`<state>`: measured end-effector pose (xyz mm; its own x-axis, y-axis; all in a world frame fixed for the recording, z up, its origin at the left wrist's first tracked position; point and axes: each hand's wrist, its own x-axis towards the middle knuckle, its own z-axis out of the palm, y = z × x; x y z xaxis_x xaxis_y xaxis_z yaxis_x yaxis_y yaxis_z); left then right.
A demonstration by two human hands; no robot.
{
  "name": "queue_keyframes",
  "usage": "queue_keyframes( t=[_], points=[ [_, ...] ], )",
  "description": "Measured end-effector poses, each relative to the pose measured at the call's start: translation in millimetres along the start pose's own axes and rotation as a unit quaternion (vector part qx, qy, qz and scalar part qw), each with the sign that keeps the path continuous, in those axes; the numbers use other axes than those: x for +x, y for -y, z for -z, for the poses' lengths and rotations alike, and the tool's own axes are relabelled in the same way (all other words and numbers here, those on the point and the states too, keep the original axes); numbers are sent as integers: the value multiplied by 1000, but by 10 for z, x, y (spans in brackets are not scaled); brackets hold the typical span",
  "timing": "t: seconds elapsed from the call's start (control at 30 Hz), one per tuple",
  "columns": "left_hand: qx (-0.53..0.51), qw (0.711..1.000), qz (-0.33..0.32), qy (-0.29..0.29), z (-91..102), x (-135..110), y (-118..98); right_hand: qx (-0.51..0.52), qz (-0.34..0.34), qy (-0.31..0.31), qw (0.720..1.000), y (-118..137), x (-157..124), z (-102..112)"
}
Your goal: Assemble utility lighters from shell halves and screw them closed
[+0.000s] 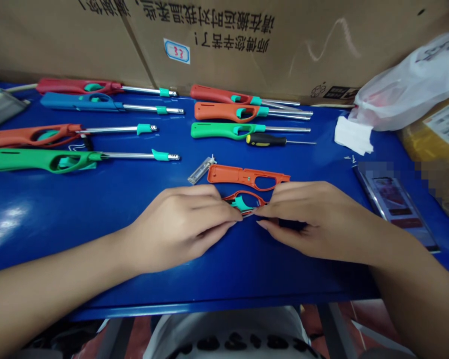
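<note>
- Over the blue table point(108, 204), my left hand point(189, 222) pinches the orange half-shell point(247, 193); my right hand's point(322, 219) fingertips part slightly, hold unclear.
- Likely light, stiff: grip its rim.

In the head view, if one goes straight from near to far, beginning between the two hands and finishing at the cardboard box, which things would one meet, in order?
Nearer orange lighter half → farther orange lighter half → screwdriver → green lighter → whole orange lighter → red lighter → cardboard box.
</note>
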<state>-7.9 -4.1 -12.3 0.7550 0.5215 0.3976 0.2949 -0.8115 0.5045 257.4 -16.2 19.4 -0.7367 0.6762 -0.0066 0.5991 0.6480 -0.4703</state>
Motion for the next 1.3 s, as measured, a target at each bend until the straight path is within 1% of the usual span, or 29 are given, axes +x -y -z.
queue_keyframes(
  t=[0.1, 0.2, 0.27, 0.33, 0.43, 0.5, 0.6, 0.7, 0.8, 0.93, 1.03, 1.13, 1.3],
  points=[
    [16, 999, -8, -38, 55, 36, -16, 6, 15, -49, 999, -13, 12, -4],
    [53, 996, 11, -72, 117, 74, -5, -5, -14, -103, 995, -24, 30, -11],
    [76, 994, 31, -72, 145, 83, 15, -5, -42, -125, 991, -27, 42, -25],
    [90, 993, 54, -58, 156, 77, 34, 1, -60, -135, 989, -27, 53, -55],
    [102, 989, 98, -40, 155, 56, 43, 4, -59, -148, 987, -31, 70, -127],
    [101, 986, 132, -32, 153, 48, 39, -11, -36, -142, 989, -38, 78, -171],
    [82, 980, 180, -17, 154, 54, 37, -64, 21, -120, 991, -42, 82, -197],
    [48, 981, 188, 3, 156, 63, 38, -99, 52, -81, 990, -23, 83, -184],
    [33, 982, 188, 11, 162, 60, 33, -122, 49, -49, 990, 6, 88, -173],
    [30, 975, 218, 23, 177, 62, 40, -152, 36, -38, 987, 36, 88, -182],
    [-23, 967, 253, 27, 177, 84, 56, -165, 32, -33, 985, 56, 81, -193],
    [-70, 959, 275, 18, 166, 102, 58, -165, 37, -36, 985, 68, 80, -203],
    [-64, 962, 267, 11, 163, 92, 53, -153, 40, -42, 986, 49, 78, -203]
  ],
)
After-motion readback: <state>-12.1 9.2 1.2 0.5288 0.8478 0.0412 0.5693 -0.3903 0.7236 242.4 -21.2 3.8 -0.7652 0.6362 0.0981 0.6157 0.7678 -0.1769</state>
